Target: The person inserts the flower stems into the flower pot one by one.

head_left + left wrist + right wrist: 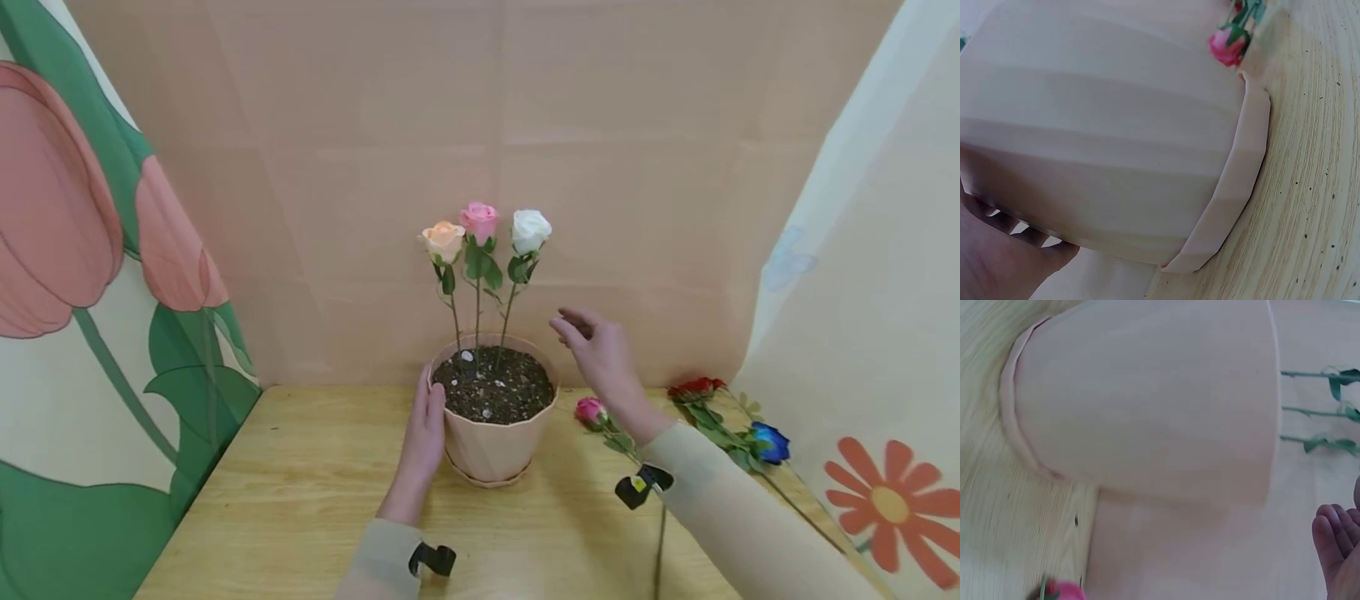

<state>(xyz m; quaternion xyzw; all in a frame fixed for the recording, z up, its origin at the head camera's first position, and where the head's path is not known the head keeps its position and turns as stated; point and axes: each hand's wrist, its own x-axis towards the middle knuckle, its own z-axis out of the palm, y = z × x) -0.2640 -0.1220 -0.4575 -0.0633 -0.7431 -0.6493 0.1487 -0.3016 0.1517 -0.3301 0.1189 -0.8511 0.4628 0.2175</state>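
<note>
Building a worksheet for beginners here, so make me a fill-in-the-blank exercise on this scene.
The number of roses standing in the pot is ____.
In the head view, the standing rose farthest right is coloured ____.
The left hand touches the pot, while the right hand holds ____.
In the head view, the blue flower lies to the ____ of the pot.
Missing words: three; white; nothing; right.
</note>
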